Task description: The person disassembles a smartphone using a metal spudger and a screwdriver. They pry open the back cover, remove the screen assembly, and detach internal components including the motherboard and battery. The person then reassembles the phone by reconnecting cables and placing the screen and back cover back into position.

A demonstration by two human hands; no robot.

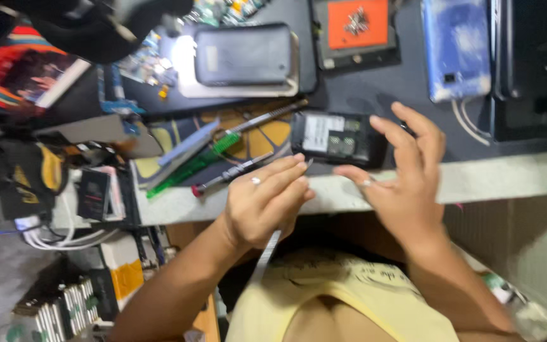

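yellow shirt (343, 304) cut off | left hand (267, 202) grip clenched on blurred metal tool (267, 250) | right hand (406, 174) released beside phone (337, 138)

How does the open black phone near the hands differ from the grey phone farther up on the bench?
The open phone lies with its back cover off, showing its inner compartment and a white label; the grey phone shows a smooth, closed back. The open phone is black, the other grey. The right hand reaches over the open phone; no hand is near the grey phone, which rests on a pale slab. Both lie flat and crosswise.
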